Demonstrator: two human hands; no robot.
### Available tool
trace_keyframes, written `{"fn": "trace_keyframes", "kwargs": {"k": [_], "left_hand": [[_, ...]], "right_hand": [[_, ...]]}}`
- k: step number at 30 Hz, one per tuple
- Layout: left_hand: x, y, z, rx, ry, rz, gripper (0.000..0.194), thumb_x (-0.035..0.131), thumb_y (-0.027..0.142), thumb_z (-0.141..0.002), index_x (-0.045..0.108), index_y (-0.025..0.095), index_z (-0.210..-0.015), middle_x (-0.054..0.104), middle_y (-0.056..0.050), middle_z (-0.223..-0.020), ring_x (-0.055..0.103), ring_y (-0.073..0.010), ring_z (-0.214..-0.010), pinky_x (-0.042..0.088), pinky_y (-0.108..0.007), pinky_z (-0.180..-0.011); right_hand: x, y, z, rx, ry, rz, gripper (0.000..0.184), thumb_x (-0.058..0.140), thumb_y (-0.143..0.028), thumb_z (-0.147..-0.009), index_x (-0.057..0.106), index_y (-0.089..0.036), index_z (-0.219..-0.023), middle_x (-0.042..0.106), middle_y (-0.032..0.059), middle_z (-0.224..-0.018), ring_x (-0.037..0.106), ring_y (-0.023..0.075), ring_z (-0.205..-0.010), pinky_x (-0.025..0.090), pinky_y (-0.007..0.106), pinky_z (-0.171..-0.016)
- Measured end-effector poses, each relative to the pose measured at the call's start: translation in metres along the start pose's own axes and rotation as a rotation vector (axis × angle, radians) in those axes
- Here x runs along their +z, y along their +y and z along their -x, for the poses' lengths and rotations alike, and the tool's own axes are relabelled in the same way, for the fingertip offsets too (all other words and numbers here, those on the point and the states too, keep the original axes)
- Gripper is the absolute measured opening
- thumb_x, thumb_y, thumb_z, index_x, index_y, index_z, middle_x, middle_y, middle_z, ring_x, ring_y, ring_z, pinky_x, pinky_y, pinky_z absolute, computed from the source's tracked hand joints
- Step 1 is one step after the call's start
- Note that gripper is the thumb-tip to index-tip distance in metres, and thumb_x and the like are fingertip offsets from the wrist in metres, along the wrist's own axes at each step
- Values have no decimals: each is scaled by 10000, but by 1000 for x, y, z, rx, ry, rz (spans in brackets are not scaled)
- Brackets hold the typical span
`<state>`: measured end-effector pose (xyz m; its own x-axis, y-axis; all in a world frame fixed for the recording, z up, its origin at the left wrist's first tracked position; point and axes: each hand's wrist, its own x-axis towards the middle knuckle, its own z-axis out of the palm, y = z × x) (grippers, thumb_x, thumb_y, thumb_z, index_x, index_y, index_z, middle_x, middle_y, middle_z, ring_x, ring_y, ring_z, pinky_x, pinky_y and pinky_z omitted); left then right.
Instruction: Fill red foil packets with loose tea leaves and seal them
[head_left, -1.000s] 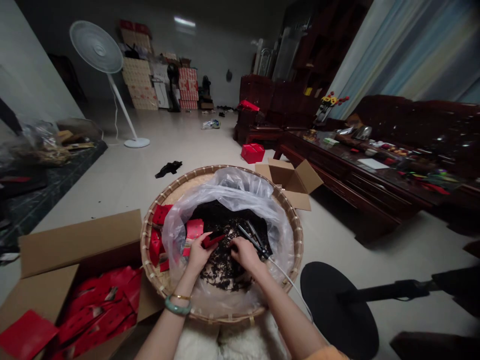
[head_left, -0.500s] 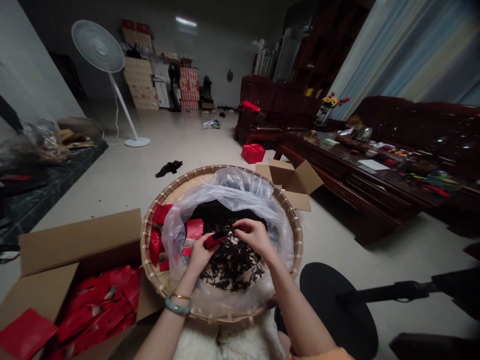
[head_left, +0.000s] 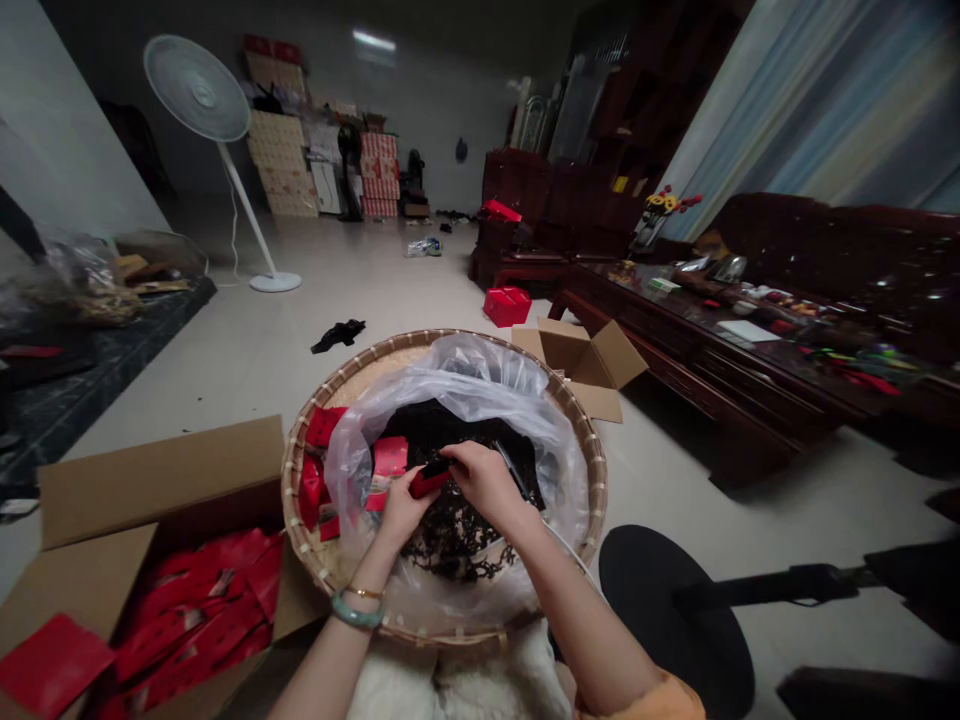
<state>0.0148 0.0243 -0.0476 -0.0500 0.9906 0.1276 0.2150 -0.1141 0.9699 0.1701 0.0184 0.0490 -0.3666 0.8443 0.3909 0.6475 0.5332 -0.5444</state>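
Note:
My left hand (head_left: pixel 405 510) grips a small red packet (head_left: pixel 429 480), its dark mouth facing up and to the right. Right at that mouth, my right hand (head_left: pixel 484 480) has its fingertips pinched together; whatever they hold is hidden. Beneath both hands a clear plastic bag (head_left: pixel 352 450) lies spread open inside a round woven bamboo basket (head_left: pixel 596 480). Dark, dried, leaf-like pieces (head_left: pixel 465 540) are heaped and scattered in the bag. A red packet (head_left: pixel 390 456) rests inside the bag, left of the pile. More red packets (head_left: pixel 311 485) lie between bag and basket rim.
At lower left stands an open cardboard box (head_left: pixel 165 480) full of red packets. Another open carton (head_left: pixel 600 360) sits beyond the basket, near a red box (head_left: pixel 507 306). A black round stand base (head_left: pixel 675 620) is at right. A white fan (head_left: pixel 274 282) stands farther off.
My right hand has moved left from over the dark pieces to the mouth of the red packet. My left hand has tilted the packet slightly and stays in nearly the same place.

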Motion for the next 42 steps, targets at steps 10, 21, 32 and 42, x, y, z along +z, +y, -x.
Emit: {"fn": "trace_keyframes", "kwargs": {"k": [10, 21, 32, 42], "left_hand": [[-1, -4, 0, 26, 39, 23, 346, 686, 212, -585, 658, 143, -923, 716, -62, -866, 653, -216, -806, 499, -360, -804], [-2, 3, 5, 90, -100, 12, 412, 538, 90, -565, 675, 144, -950, 713, -74, -918, 639, -219, -845, 496, -339, -810], [4, 5, 6, 0, -160, 36, 304, 638, 178, -592, 664, 128, -890, 704, -49, -834, 623, -189, -759, 500, -304, -730], [-3, 34, 10, -145, -269, 160, 378, 543, 474, -742, 673, 149, -886, 699, -54, -846, 618, -180, -742, 498, -282, -662]], "right_hand": [[-15, 11, 15, 113, 78, -20, 286, 532, -46, -742, 672, -206, -934, 653, 52, -925, 591, 182, -864, 473, 317, -791], [3, -8, 17, -87, -155, 180, 214, 635, -376, -795, 677, -254, -966, 511, 85, -1138, 322, 269, -1222, 342, 447, -1011], [10, 14, 14, -34, -217, 123, 169, 642, -262, -802, 691, -260, -964, 564, 54, -1062, 458, 198, -1051, 404, 328, -906], [-7, 27, 13, 38, -383, 6, 131, 601, -277, -838, 686, -179, -815, 548, 17, -775, 531, 121, -724, 387, 216, -661]]}}
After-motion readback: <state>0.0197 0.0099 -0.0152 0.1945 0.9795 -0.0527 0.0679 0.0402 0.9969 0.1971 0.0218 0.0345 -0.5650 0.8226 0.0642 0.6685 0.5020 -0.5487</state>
